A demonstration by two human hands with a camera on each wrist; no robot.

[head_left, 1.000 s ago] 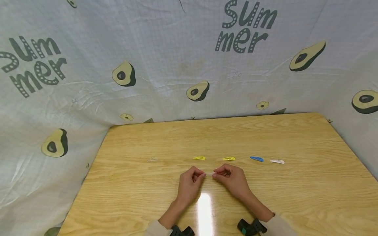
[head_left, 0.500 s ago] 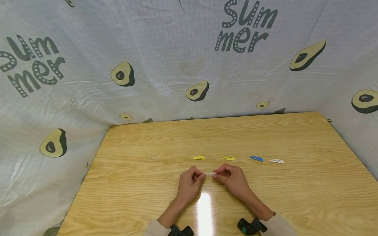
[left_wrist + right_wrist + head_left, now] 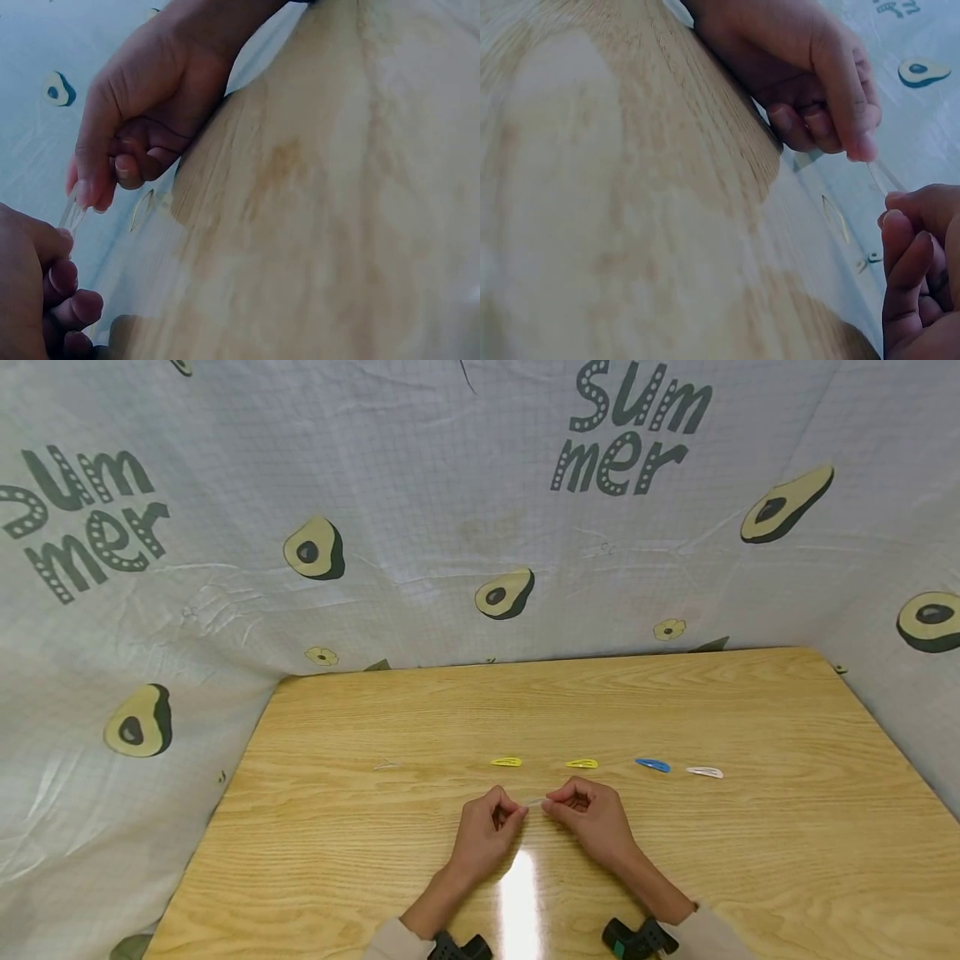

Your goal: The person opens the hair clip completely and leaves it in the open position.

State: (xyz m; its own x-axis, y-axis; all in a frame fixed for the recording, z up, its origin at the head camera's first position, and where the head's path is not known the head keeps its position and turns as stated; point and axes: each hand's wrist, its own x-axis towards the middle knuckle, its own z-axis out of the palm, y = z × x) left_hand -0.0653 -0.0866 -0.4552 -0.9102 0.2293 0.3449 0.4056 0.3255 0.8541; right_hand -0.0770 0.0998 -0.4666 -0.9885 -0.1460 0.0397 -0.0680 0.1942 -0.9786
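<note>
A thin, clear, two-stranded band (image 3: 535, 802) spans the short gap between the two hands, low over the table's middle. My left hand (image 3: 483, 832) pinches its left end between thumb and forefinger. The right end is pinched the same way by my right hand (image 3: 594, 820). Seen from the left wrist, the band (image 3: 73, 214) looks like see-through strands running from fingertip to fingertip. Its two strands (image 3: 882, 177) also show in the right wrist view. The ends are hidden under the fingertips.
Beyond the hands lie a yellow snap hair clip (image 3: 506, 762), another yellow clip (image 3: 582, 764), a blue clip (image 3: 652, 765) and a white clip (image 3: 705, 772). A faint thin clear piece (image 3: 387, 766) lies farther left. Printed cloth (image 3: 405, 610) hangs behind the wooden table (image 3: 337, 877).
My left hand has shifted slightly right, and the band now slants a little up toward the right. Both hands keep their pinch, and the clips lie as before.
</note>
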